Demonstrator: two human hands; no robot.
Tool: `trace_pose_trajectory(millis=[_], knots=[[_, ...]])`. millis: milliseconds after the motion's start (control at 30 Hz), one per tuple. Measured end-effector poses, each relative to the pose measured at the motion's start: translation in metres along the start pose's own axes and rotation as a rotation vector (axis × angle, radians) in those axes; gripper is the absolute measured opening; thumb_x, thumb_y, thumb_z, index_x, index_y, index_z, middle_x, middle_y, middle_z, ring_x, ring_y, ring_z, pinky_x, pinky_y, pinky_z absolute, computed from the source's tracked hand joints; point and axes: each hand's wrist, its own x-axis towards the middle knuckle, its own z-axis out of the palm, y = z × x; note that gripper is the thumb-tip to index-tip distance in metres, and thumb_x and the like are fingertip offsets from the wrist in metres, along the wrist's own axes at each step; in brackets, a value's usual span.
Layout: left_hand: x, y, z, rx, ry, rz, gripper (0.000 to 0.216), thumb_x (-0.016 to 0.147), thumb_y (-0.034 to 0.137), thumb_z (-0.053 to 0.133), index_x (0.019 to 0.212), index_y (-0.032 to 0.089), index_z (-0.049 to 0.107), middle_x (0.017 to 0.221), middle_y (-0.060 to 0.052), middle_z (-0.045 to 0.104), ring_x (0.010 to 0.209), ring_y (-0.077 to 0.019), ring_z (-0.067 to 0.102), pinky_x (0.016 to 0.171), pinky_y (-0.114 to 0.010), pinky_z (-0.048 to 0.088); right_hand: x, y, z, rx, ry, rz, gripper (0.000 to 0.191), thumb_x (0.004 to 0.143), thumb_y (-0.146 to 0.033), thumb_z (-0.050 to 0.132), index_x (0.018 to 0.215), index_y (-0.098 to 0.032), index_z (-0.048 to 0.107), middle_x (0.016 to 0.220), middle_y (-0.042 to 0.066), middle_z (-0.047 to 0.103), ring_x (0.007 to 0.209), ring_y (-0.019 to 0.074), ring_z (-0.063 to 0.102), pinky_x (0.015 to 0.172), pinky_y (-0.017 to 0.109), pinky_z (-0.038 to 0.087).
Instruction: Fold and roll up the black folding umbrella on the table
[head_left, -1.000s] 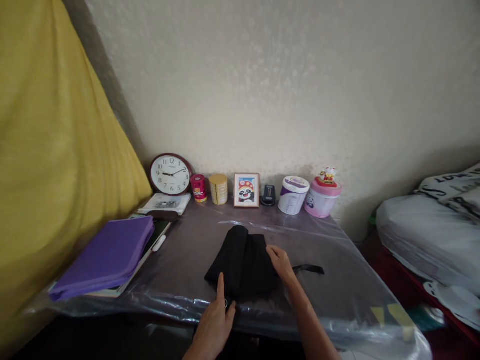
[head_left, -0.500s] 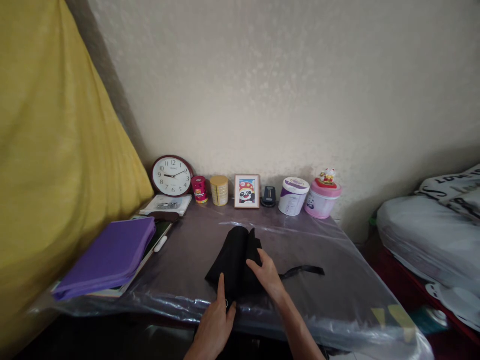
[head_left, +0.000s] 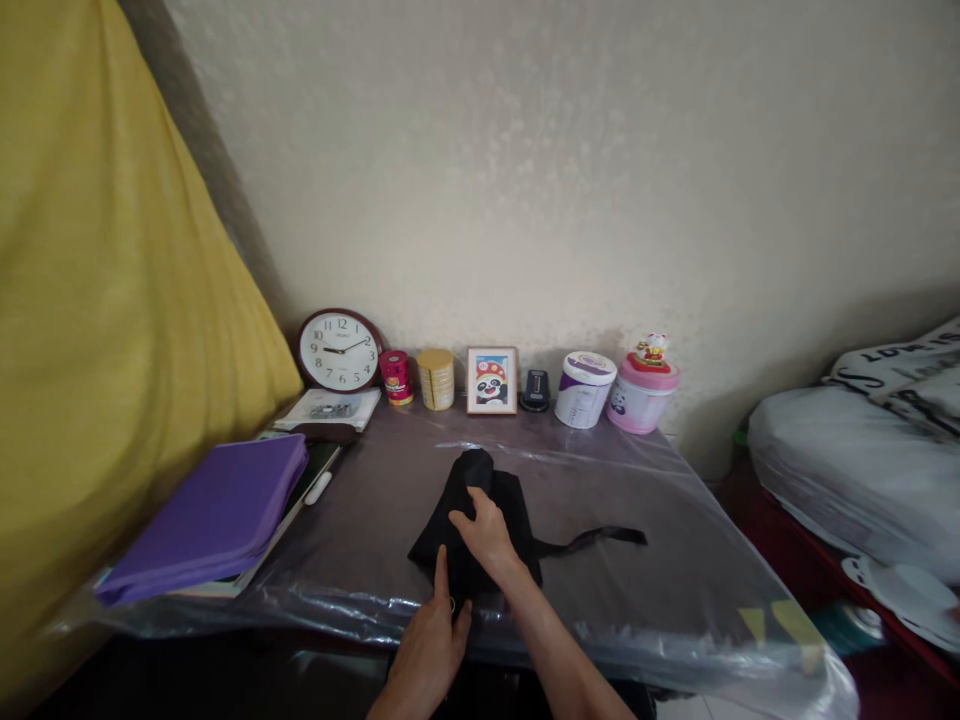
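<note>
A black folding umbrella [head_left: 517, 502], collapsed with its cloth loose, lies on the table near the front edge. Its thin black strap [head_left: 600, 538] trails off to the right. My left hand [head_left: 429, 640] grips the handle end at the near side, index finger stretched along the cloth and thumb on the other side. A small pale ring shows between thumb and index finger. Across the middle of the cloth rests my right hand [head_left: 484, 528], thumb and index finger apart, the other fingers partly hidden.
A purple folder [head_left: 214, 510] lies on books at the left, beside a white marker-like object [head_left: 319, 488]. Along the wall stand a clock [head_left: 340, 350], a red tin [head_left: 396, 378], a yellow-lidded can [head_left: 436, 380], a panda picture frame [head_left: 492, 382] and two tubs [head_left: 583, 392].
My right hand has moved left from the raised right-hand flap to the middle of the umbrella. The flap now lies flatter, spread to the right. My left hand has stayed in place.
</note>
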Motion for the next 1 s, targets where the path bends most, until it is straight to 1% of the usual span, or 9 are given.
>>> trace_pose_trajectory(millis=[100, 167, 267, 400, 533, 633, 767, 833, 1000], knots=[[0.001, -0.001, 0.001, 0.019, 0.004, -0.012, 0.067, 0.088, 0.03, 0.033, 0.139, 0.009, -0.006, 0.106, -0.014, 0.063, 0.092, -0.0201, 0.062, 0.076, -0.026, 0.041, -0.001, -0.002, 0.004, -0.123, -0.015, 0.001, 0.045, 0.072, -0.024, 0.055, 0.116, -0.013, 0.052, 0.099, 0.009, 0.065, 0.095, 0.022, 0.06, 0.079, 0.028, 0.045], [0.001, -0.002, 0.002, 0.024, 0.005, -0.009, 0.066, 0.088, 0.031, 0.032, 0.139, 0.009, -0.005, 0.106, -0.015, 0.063, 0.093, -0.0211, 0.061, 0.076, -0.027, 0.041, -0.002, -0.004, 0.006, -0.196, -0.033, -0.014, 0.047, 0.074, -0.025, 0.054, 0.118, -0.011, 0.049, 0.099, 0.011, 0.065, 0.094, 0.0225, 0.06, 0.078, 0.028, 0.045], [0.002, -0.003, 0.002, 0.027, 0.003, -0.004, 0.066, 0.088, 0.033, 0.031, 0.138, 0.006, -0.003, 0.104, -0.016, 0.063, 0.094, -0.0223, 0.061, 0.075, -0.028, 0.041, -0.007, -0.007, 0.01, -0.295, -0.063, -0.05, 0.044, 0.076, -0.023, 0.052, 0.118, -0.011, 0.049, 0.094, 0.011, 0.066, 0.091, 0.022, 0.061, 0.077, 0.028, 0.044], [0.002, -0.003, 0.001, 0.04, -0.015, -0.017, 0.066, 0.088, 0.034, 0.031, 0.137, 0.003, 0.002, 0.101, -0.017, 0.064, 0.09, -0.0244, 0.062, 0.072, -0.028, 0.042, -0.015, -0.007, 0.016, -0.369, -0.101, -0.13, 0.039, 0.076, -0.022, 0.051, 0.114, -0.015, 0.051, 0.09, 0.008, 0.066, 0.088, 0.0199, 0.06, 0.075, 0.027, 0.043], [0.003, -0.006, 0.004, -0.004, 0.01, 0.004, 0.066, 0.087, 0.035, 0.033, 0.137, 0.006, 0.002, 0.099, -0.016, 0.065, 0.088, -0.0238, 0.063, 0.071, -0.028, 0.042, -0.02, -0.004, 0.019, -0.399, -0.104, -0.243, 0.028, 0.076, -0.022, 0.051, 0.103, -0.02, 0.058, 0.082, 0.003, 0.067, 0.086, 0.0167, 0.058, 0.078, 0.025, 0.04], [0.001, -0.011, 0.009, -0.13, 0.058, 0.059, 0.069, 0.085, 0.039, 0.033, 0.137, 0.007, 0.001, 0.109, -0.018, 0.06, 0.092, -0.0242, 0.062, 0.073, -0.03, 0.043, -0.022, -0.002, 0.017, -0.4, -0.128, -0.307, 0.021, 0.078, -0.024, 0.05, 0.095, -0.022, 0.062, 0.077, 0.0, 0.067, 0.081, 0.0147, 0.057, 0.08, 0.024, 0.037], [-0.003, -0.014, 0.012, -0.263, 0.124, 0.125, 0.067, 0.085, 0.043, 0.033, 0.136, 0.011, 0.004, 0.12, -0.018, 0.053, 0.101, -0.0226, 0.058, 0.08, -0.03, 0.043, -0.022, -0.001, 0.013, -0.387, -0.143, -0.36, 0.019, 0.081, -0.023, 0.047, 0.089, -0.023, 0.064, 0.08, -0.002, 0.068, 0.076, 0.0123, 0.056, 0.079, 0.022, 0.036], [-0.004, -0.014, 0.012, -0.266, 0.116, 0.132, 0.066, 0.085, 0.041, 0.033, 0.136, 0.012, 0.005, 0.121, -0.016, 0.052, 0.104, -0.0213, 0.057, 0.083, -0.029, 0.042, -0.021, -0.001, 0.011, -0.382, -0.151, -0.383, 0.021, 0.083, -0.021, 0.044, 0.086, -0.023, 0.065, 0.08, -0.002, 0.068, 0.074, 0.0119, 0.056, 0.077, 0.022, 0.037], [-0.003, -0.011, 0.007, -0.157, 0.042, 0.113, 0.065, 0.086, 0.036, 0.028, 0.137, 0.005, 0.004, 0.113, -0.016, 0.059, 0.099, -0.02, 0.059, 0.082, -0.026, 0.041, -0.023, -0.006, 0.004, -0.348, -0.19, -0.42, 0.022, 0.083, -0.018, 0.045, 0.082, -0.024, 0.066, 0.073, -0.003, 0.068, 0.072, 0.0129, 0.056, 0.07, 0.021, 0.039]])
